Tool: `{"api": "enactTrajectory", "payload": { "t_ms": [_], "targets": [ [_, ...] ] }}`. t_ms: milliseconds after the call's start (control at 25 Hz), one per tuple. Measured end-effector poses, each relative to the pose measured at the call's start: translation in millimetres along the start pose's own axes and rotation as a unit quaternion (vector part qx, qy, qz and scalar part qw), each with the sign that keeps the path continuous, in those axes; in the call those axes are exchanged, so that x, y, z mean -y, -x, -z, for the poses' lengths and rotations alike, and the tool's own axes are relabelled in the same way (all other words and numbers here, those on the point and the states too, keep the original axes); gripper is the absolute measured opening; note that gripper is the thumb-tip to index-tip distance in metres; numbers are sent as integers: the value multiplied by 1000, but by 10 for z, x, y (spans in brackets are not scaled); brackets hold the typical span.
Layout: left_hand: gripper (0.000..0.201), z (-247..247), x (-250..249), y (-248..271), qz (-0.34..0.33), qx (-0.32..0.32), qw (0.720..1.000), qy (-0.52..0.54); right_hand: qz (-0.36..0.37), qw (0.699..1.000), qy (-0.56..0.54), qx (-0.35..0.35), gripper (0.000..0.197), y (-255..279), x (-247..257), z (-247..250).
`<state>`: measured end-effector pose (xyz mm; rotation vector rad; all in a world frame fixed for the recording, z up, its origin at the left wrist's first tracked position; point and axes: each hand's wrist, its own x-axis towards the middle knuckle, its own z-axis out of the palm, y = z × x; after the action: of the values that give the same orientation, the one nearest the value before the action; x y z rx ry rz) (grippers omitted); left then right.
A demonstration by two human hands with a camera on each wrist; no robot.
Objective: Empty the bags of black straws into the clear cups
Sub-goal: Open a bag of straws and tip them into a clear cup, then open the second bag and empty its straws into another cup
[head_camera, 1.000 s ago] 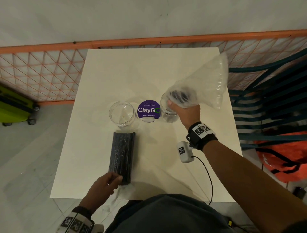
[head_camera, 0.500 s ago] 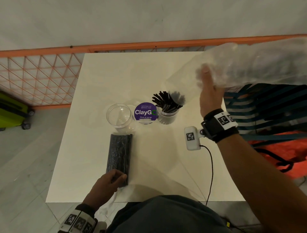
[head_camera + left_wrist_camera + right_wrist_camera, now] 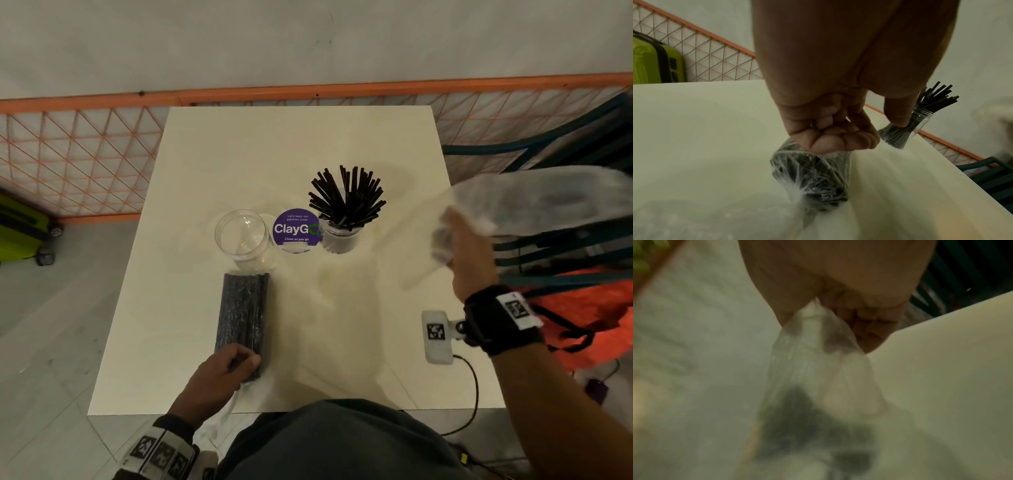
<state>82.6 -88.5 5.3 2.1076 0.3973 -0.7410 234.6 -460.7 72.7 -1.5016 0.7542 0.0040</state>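
Your right hand (image 3: 471, 255) grips a clear empty bag (image 3: 534, 202), fingers curled round its gathered plastic, and holds it up over the right edge of the table (image 3: 239, 144); the bag is blurred in the head view and in the right wrist view, so its far end cannot be made out. Your left hand (image 3: 224, 371) closes its fingers round the near end of the full bag of black straws (image 3: 243, 308), which lies flat on the table, lengthwise from the near edge toward the middle. In the left wrist view the fingers (image 3: 830, 138) bunch the plastic at that bag's end.

Just beyond the full bag's far end stands an empty clear cup (image 3: 241, 236), left of the table's middle. To its right, past a round purple sticker (image 3: 296, 228) reading "ClayGo", stands the second clear cup (image 3: 340, 234), upright and filled with loose black straws (image 3: 346, 197) that fan out above its rim. The two cups stand apart, with the sticker between them.

An orange mesh fence (image 3: 78, 154) runs behind the table's far edge. A green suitcase (image 3: 20, 229) stands on the floor to the left, and dark teal chairs (image 3: 565, 246) and an orange bag (image 3: 589, 318) sit beyond the right edge.
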Motion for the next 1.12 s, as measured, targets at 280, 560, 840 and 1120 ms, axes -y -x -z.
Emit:
{"api": "enactTrajectory", "payload": {
  "t_ms": [280, 560, 840, 1120],
  "targets": [
    [12, 40, 26, 40, -8, 5, 1000, 23, -114, 816, 528, 205, 86, 95, -1107, -191],
    [39, 205, 302, 130, 64, -113, 989, -67, 148, 856, 490, 67, 55, 517, -1031, -131],
    [64, 69, 663, 63, 114, 78, 949, -282, 223, 733, 557, 321, 16, 891, -1030, -612],
    [15, 134, 639, 252, -8, 36, 976, -214, 240, 664, 580, 405, 34, 1223, -1126, -1025]
  ]
}}
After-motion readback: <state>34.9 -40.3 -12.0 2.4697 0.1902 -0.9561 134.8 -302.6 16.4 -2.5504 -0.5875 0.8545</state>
